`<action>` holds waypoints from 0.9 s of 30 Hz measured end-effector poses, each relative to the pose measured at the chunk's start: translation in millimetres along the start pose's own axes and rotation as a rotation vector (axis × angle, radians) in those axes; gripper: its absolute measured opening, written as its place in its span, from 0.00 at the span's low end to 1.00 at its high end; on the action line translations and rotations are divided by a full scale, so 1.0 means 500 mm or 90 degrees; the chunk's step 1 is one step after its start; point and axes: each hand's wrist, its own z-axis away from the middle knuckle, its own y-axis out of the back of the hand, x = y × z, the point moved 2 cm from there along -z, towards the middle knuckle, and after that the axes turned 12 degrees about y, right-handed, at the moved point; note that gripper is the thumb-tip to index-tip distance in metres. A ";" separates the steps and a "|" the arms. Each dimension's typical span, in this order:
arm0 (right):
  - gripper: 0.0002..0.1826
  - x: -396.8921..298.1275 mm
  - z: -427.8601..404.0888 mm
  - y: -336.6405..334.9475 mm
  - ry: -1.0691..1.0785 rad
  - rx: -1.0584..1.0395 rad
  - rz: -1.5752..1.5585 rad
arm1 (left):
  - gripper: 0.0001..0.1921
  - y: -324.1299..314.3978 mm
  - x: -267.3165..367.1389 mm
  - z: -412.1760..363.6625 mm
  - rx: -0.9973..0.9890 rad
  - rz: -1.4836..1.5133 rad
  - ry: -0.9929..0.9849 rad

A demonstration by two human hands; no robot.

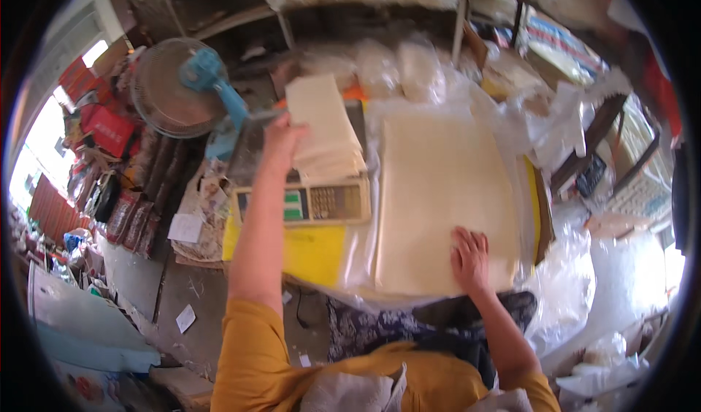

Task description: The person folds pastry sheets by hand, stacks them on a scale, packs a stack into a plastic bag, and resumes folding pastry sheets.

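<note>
My left hand (283, 139) is at the left edge of a folded stack of cream-coloured thin sheets (324, 121); blur hides whether the fingers grip it. The stack rests on the dark platform of a digital weighing scale (257, 144), with its keypad panel (330, 204) facing me. Palm down, my right hand (471, 258) lies on the lower right part of a large flat pile of cream sheets (438, 187). Clear plastic film (358, 253) shows under and around that pile.
A blue electric fan (205, 72) stands left of the scale. Plastic-wrapped bundles (419, 72) line the table's far side. A yellow sheet (315, 256) covers the table near me. Right of the table are crumpled plastic (564, 286) and a dark frame (589, 138).
</note>
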 end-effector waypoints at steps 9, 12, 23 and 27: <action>0.17 -0.010 -0.027 0.014 -0.025 -0.001 -0.034 | 0.29 -0.107 -0.020 0.290 0.192 -0.329 -0.513; 0.14 -0.068 -0.023 0.024 0.112 -0.154 -0.167 | 0.28 -0.156 -0.105 0.366 0.073 -0.303 -0.414; 0.05 -0.121 -0.002 0.020 0.352 -0.154 -0.063 | 0.12 -0.198 -0.195 0.540 -0.152 -0.278 -0.519; 0.07 -0.093 -0.042 0.043 0.064 -0.151 -0.248 | 0.15 -0.248 -0.195 0.555 -0.303 -0.367 -0.485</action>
